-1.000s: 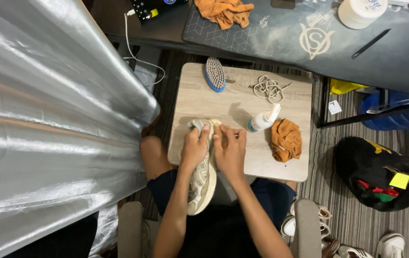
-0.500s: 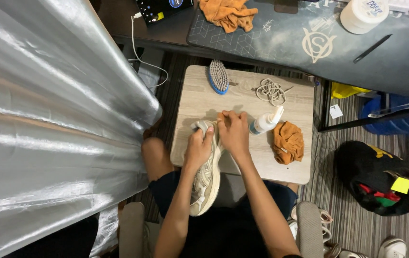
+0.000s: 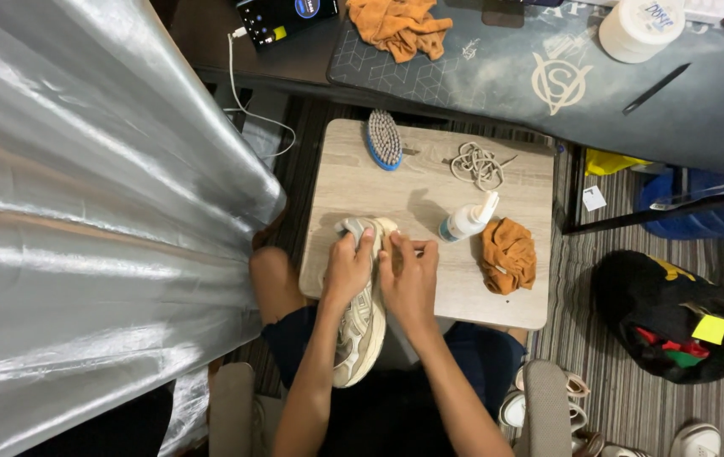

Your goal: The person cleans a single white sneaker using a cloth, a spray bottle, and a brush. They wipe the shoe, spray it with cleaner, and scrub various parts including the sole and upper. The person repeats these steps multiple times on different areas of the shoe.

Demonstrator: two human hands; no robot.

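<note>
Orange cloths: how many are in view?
2. One orange cloth lies crumpled on the small wooden table, right of the spray bottle; the other orange cloth lies on the dark desk mat above.

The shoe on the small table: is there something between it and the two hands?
Nothing visible. Both the left hand and the right hand rest directly on the shoe. The spray bottle and orange cloth lie apart, to the right.

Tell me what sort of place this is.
Probably a home room used as a shoe-cleaning corner. A small table sits beside a desk, with a brush, spray bottle and laces on it, and more shoes on the floor.
</note>
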